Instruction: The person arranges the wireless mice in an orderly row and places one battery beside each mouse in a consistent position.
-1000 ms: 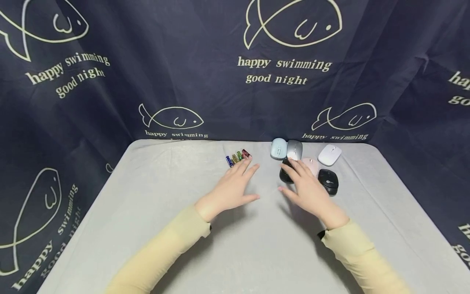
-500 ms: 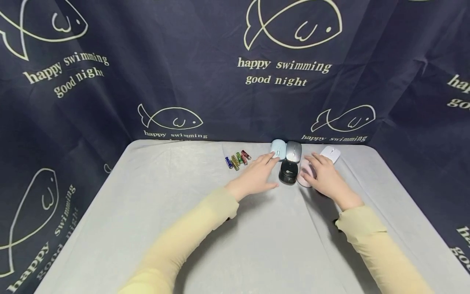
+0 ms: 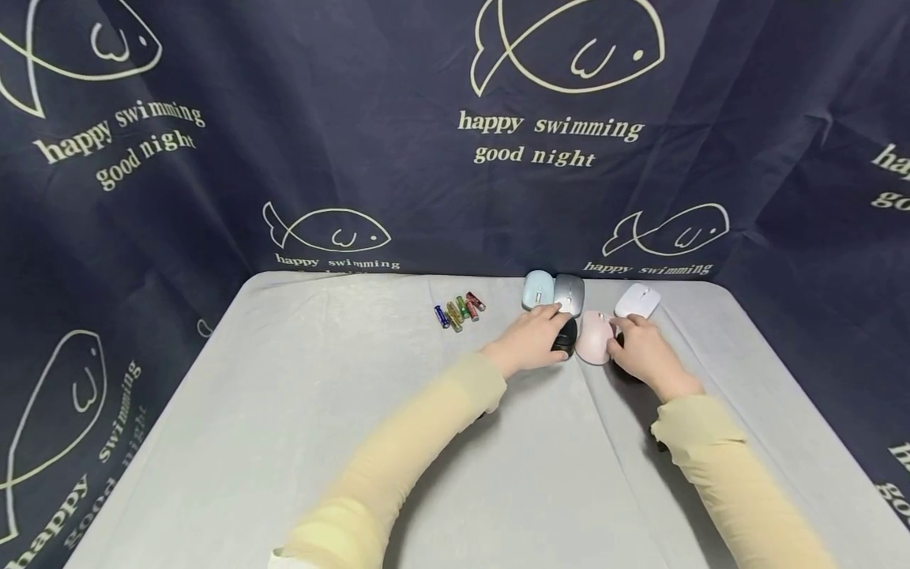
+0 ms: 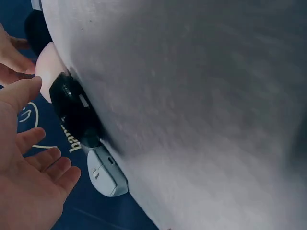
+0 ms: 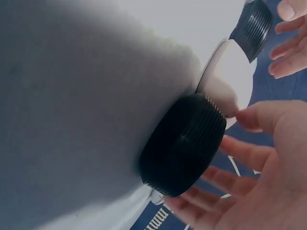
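Note:
My left hand (image 3: 526,340) is over a black computer mouse (image 3: 566,336), partly covering it. In the left wrist view its fingers are spread and relaxed, near that mouse but not wrapped round it. My right hand (image 3: 645,356) hangs over a second black mouse (image 5: 184,143), which it mostly hides in the head view. From the right wrist, the fingertips appear at that mouse's far side and top, while the thumb (image 5: 249,116) is by the edge of a pink mouse (image 3: 592,338). Whether these fingertips touch is hard to tell. The pink mouse lies between both black ones.
Behind the left hand lie a light blue mouse (image 3: 538,289) and a grey mouse (image 3: 569,289), side by side. A white mouse (image 3: 637,301) sits at the back right. Several small coloured batteries (image 3: 459,310) lie to the left. A dark fish-print curtain (image 3: 441,197) borders the grey tabletop (image 3: 341,379).
My left hand has moved right, from beside the batteries to the left black mouse. The right hand has shifted right, past the pink mouse, to the other black mouse.

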